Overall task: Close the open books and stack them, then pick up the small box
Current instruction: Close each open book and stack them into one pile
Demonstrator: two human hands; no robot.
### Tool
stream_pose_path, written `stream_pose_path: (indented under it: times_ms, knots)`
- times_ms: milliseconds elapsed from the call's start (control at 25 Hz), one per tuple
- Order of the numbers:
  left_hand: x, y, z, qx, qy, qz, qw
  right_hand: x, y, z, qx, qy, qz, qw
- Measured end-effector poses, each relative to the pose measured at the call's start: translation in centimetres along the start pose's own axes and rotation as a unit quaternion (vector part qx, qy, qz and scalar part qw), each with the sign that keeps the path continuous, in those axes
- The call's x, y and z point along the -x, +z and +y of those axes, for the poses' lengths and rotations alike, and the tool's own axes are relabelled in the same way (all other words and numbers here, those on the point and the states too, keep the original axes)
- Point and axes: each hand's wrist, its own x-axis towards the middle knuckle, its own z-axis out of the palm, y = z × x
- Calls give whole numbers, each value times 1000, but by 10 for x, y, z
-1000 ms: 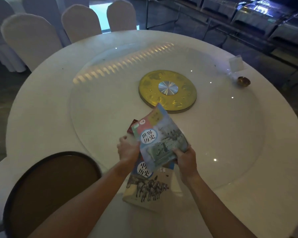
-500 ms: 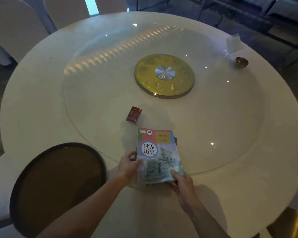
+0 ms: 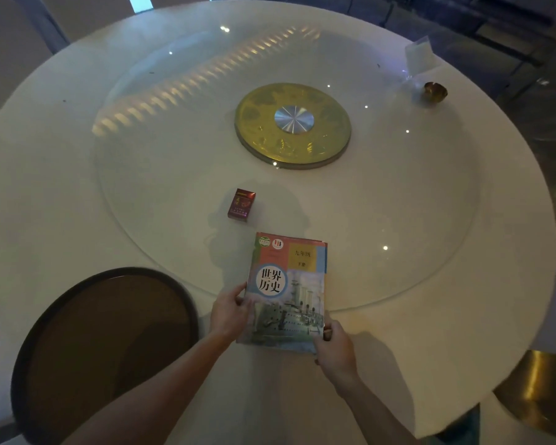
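Now both books are closed and lie one upon the other at the near edge of the counter (image 3: 77,175). My left hand (image 3: 230,313) pinches the left edge of the top book (image 3: 288,290), and my right hand (image 3: 334,346) pinches its lower right corner. Of the lower book (image 3: 325,252) only a thin margin shows. I should square the edges gently, then let go without sliding the top cover. The small box (image 3: 241,205) stands just beyond the stack, apart from it; I think the left hand reaches it more easily.
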Motion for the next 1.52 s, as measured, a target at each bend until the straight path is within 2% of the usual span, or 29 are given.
stream_pose_path:
  times_ms: [200, 280, 400, 640, 800, 920, 1040, 1120, 1320, 1520]
  knots:
    - [-8, 3, -3, -76, 10, 7, 997, -10, 3, -1, 70, -31, 61, 995]
    - [-14, 5, -4, -28, -8, -21, 999, -18, 3, -11, 33, -33, 51, 998]
    - [-26, 6, -1, 14, -16, -47, 999, -42, 1, -29, 52, -48, 39, 997]
    - [-44, 8, 4, -41, 5, -55, 998, -81, -10, -57, 68, -65, 19, 995]
    - [-47, 8, 4, -47, 8, -61, 997, -85, -13, -52, 102, -94, -8, 990]
    - [-40, 6, 9, -12, -14, -68, 997, -71, -16, -53, 24, -46, -10, 999]
    - [-18, 10, 1, 27, -52, -41, 997, -36, -2, -34, -113, 101, 94, 984]
    - [0, 9, -6, 28, -65, -18, 997, -9, 12, -17, -140, 162, 113, 970]
    - [22, 14, -31, -17, -32, -44, 998, 16, 26, 2, -159, 208, 129, 956]
    - [32, 17, -32, -61, 15, -70, 996, 12, 26, 3, -213, 220, 61, 950]
